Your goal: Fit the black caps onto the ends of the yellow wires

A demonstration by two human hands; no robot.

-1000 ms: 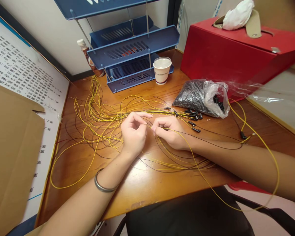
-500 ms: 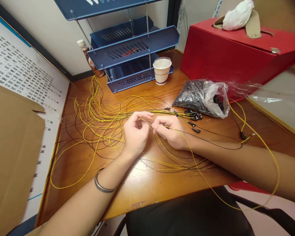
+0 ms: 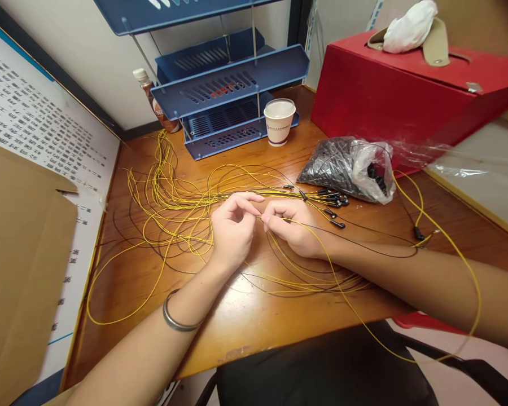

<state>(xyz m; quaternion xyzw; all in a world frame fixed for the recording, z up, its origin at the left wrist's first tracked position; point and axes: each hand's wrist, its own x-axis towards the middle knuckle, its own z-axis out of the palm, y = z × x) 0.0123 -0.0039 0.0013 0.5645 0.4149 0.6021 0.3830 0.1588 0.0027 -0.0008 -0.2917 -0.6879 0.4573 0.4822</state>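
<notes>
Over the middle of the table, my right hand (image 3: 291,226) is closed in a pinch on a thin yellow wire (image 3: 322,242), which loops out to the right past my forearm. Facing it closely, my left hand (image 3: 235,228) has thumb and index finger pressed together at the wire's end; the tip between the hands is too small to make out. Behind both hands lies a bundle of yellow and dark wires (image 3: 182,194), with several black connectors (image 3: 332,197) at its right end. Another black connector (image 3: 418,233) hangs by my right forearm.
A plastic bag of black parts (image 3: 338,166) lies right of the bundle, before a red box (image 3: 385,90). A paper cup (image 3: 279,121) and a bottle (image 3: 152,101) stand by the blue rack (image 3: 232,76). Cardboard (image 3: 25,254) leans at left; a black chair (image 3: 322,366) is below.
My left index finger has come down onto the thumb, closing the gap between them, and the hand has shifted slightly left. My right hand stays almost still.
</notes>
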